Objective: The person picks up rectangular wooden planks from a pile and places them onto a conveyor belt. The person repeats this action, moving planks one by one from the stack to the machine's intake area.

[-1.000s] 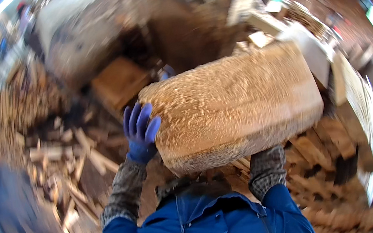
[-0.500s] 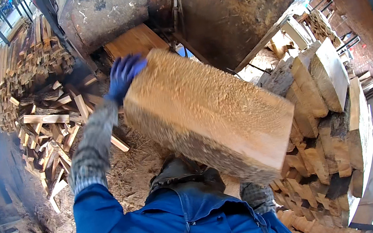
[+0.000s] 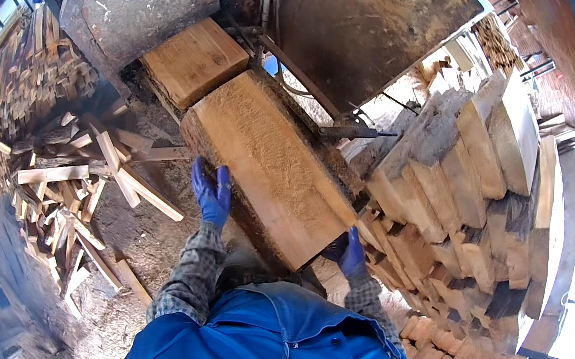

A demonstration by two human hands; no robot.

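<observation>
A thick, rough-sawn timber block (image 3: 262,161) with bark on its sides lies lengthwise in front of me, its near end toward my body. Its far end meets a second sawn wood block (image 3: 196,62) by the machine. My left hand (image 3: 212,195), in a blue glove, is beside the timber's left edge with thumb and fingers apart; whether it touches the bark is unclear. At the near right corner my right hand (image 3: 351,253), also gloved in blue, grips the timber, its thumb up along the corner and its fingers partly hidden below.
A worn metal machine housing (image 3: 375,23) with a row of buttons stands ahead. Stacked timber slabs (image 3: 452,176) rise close on my right. Loose wood offcuts (image 3: 72,198) litter the sawdust-strewn floor at left, before a pile of long strips (image 3: 26,93).
The timber block has swung round from a slant across my front to lie in line with the far block. My left hand has come back from its far end to its left side.
</observation>
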